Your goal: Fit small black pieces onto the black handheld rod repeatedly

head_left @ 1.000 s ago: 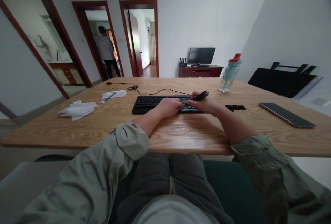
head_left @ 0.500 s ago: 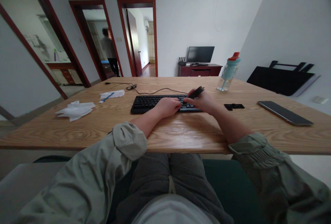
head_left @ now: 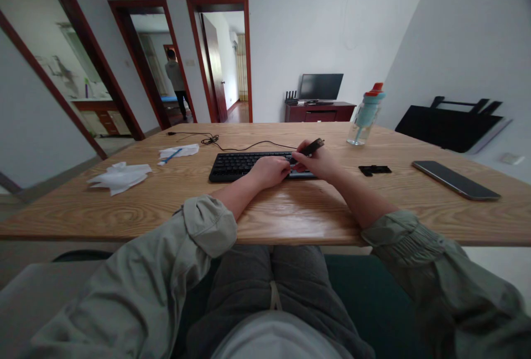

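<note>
Right grip [head_left: 317, 163]: Clenched around a dark slim object [head_left: 312, 147], with its far end poking up and to the right past the fingers; too small to name for certain. Poised over the right part of the keyboard, close beside the other hand.
Left grip [head_left: 271, 171]: Laid low over the keyboard, fingers curled in; impossible to tell whether grasping anything beneath.
Keyboard [head_left: 230, 166]: Black, flat on the wooden worktop [head_left: 166, 209], partly hidden under both hands.
Cable [head_left: 265, 141]: Black, running from behind the keyboard to a small tangle, then on to a plug at the far left.
White tissues [head_left: 120, 177]: Crumpled, left of the keyboard; another piece farther back, with a blue stick [head_left: 173, 154] across it.
Right side: Small black piece [head_left: 374, 170] near the right forearm, then a flat dark slab [head_left: 456, 180]; farther back, upright, a clear bottle [head_left: 365, 115] with an orange-red lid.
Writing: Too small to read on keys or bottle.
Background: Monitor [head_left: 321, 87] on a dark red cabinet [head_left: 319, 113]; in a doorway, a person [head_left: 176, 79] standing.
</note>
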`<action>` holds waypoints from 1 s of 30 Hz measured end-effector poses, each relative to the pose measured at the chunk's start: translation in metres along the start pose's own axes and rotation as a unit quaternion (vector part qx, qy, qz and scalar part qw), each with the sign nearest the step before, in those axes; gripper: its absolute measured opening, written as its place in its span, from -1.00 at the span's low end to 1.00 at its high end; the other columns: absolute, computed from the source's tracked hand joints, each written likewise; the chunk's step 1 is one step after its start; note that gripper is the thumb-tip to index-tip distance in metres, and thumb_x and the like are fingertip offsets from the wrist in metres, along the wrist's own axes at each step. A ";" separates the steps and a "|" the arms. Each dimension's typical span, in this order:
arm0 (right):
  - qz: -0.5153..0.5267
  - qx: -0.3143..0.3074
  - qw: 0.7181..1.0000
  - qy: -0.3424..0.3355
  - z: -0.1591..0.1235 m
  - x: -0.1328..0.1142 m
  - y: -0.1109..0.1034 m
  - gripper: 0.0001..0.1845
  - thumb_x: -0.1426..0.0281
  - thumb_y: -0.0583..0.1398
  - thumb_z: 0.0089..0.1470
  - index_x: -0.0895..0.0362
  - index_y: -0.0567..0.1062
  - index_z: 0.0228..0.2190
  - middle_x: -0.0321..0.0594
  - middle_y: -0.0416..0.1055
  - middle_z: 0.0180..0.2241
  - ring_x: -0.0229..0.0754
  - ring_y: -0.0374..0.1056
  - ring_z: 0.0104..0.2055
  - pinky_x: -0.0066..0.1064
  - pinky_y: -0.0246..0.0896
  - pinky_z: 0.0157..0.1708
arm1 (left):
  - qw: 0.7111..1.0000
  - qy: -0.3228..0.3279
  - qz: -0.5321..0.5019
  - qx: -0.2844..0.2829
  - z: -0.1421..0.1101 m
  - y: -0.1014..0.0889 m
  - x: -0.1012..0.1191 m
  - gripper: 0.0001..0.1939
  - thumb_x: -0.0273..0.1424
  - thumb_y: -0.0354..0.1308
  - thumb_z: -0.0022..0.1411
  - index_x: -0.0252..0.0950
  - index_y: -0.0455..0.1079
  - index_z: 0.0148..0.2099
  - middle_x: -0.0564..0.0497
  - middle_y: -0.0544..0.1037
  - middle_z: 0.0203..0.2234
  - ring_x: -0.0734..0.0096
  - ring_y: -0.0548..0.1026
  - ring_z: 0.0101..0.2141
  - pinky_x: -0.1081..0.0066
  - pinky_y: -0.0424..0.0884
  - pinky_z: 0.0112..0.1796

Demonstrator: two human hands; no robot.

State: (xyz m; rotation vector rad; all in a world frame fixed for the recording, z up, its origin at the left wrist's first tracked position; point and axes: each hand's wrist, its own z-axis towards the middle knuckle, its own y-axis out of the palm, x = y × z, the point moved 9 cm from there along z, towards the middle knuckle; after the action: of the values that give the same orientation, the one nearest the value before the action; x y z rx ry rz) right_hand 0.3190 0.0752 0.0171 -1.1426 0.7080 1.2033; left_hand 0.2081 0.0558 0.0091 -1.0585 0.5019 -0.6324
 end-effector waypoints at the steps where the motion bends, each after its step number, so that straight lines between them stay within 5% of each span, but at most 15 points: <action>1: 0.015 0.000 1.000 0.005 0.001 0.002 0.000 -0.79 0.37 0.28 0.06 0.06 0.30 -0.38 -0.37 0.36 -0.57 -0.22 0.42 -0.53 -0.40 0.39 -0.54 | 1.000 -0.002 0.005 0.001 0.000 0.000 0.000 -0.72 -0.33 -0.01 0.32 -0.24 0.54 -0.23 -0.05 0.61 -0.26 0.28 0.56 -0.24 0.38 0.40 -0.23; 11: 0.036 0.004 0.999 0.022 0.013 0.002 0.007 -0.81 0.46 0.25 0.05 0.09 0.29 -0.42 -0.41 0.33 -0.61 -0.26 0.40 -0.57 -0.47 0.34 -0.58 | 0.999 -0.046 0.007 -0.009 0.000 0.003 -0.006 -0.68 -0.26 -0.02 0.34 -0.23 0.55 -0.19 -0.07 0.62 -0.23 0.28 0.57 -0.20 0.37 0.43 -0.18; 18: -0.008 -0.008 1.000 -0.003 0.019 -0.001 0.008 -0.77 0.34 0.33 -0.03 0.09 0.36 -0.43 -0.33 0.37 -0.57 -0.24 0.38 -0.52 -0.42 0.35 -0.52 | 0.997 -0.077 -0.013 -0.007 0.000 0.000 -0.014 -0.70 -0.21 0.03 0.31 -0.19 0.56 -0.18 -0.04 0.62 -0.23 0.24 0.56 -0.21 0.32 0.43 -0.18; 25: -0.134 0.016 0.989 -0.063 0.019 -0.009 -0.002 -0.71 0.19 0.34 -0.07 0.13 0.47 -0.40 -0.25 0.47 -0.46 -0.18 0.39 -0.38 -0.38 0.31 -0.38 | 0.990 -0.092 0.005 0.105 0.012 -0.035 -0.014 -0.66 -0.15 0.18 0.20 -0.28 0.43 -0.10 -0.14 0.54 -0.13 0.14 0.46 -0.08 0.24 0.37 -0.05; 30: -0.130 -0.034 0.986 -0.099 0.019 -0.010 -0.001 -0.74 0.27 0.34 -0.09 0.15 0.51 -0.35 -0.21 0.52 -0.37 -0.16 0.41 -0.31 -0.35 0.32 -0.27 | 0.994 -0.089 0.001 0.059 0.027 -0.017 -0.015 -0.66 -0.23 0.09 0.26 -0.27 0.35 0.02 -0.12 0.57 -0.18 0.16 0.52 -0.15 0.26 0.38 -0.14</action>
State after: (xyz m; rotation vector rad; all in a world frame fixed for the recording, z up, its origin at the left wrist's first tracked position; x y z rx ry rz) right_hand 0.3148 0.0896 0.0327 -1.1157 0.3562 1.1063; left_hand 0.2109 0.0772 0.0363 -0.9922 0.3074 -0.5523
